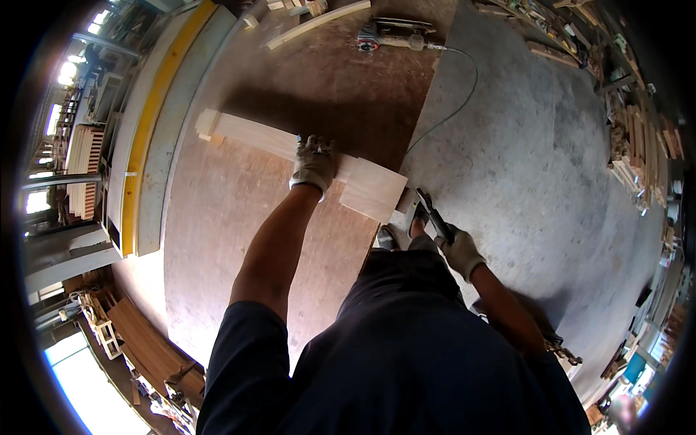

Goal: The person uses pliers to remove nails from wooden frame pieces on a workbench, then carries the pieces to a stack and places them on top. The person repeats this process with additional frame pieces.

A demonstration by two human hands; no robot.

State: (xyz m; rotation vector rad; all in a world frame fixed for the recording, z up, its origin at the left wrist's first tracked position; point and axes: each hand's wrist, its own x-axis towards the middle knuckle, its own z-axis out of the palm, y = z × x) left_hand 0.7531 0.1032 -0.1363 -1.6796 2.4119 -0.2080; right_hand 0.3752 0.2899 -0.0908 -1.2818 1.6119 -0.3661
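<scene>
A long pale wooden piece (261, 136) lies slantwise on the brown tabletop, with a wider flat block (373, 190) at its right end and a small block at its far left end. My left hand (314, 164), in a light work glove, grips it near the middle, fingers over its far edge. Right of the wide block, past the table's edge, my gloved right hand (462, 251) is closed round the handle of a dark tool (433, 215) that looks like a hammer. The tool's head points up and left, near the block's corner; I cannot tell whether they touch.
A power tool (395, 42) with a hose (473, 90) lies at the table's far side, near a curved wooden strip (319, 23). A yellow-striped bench or machine (148, 123) stands left. Wood scraps (634, 156) are stacked right, beyond the grey floor (536, 152).
</scene>
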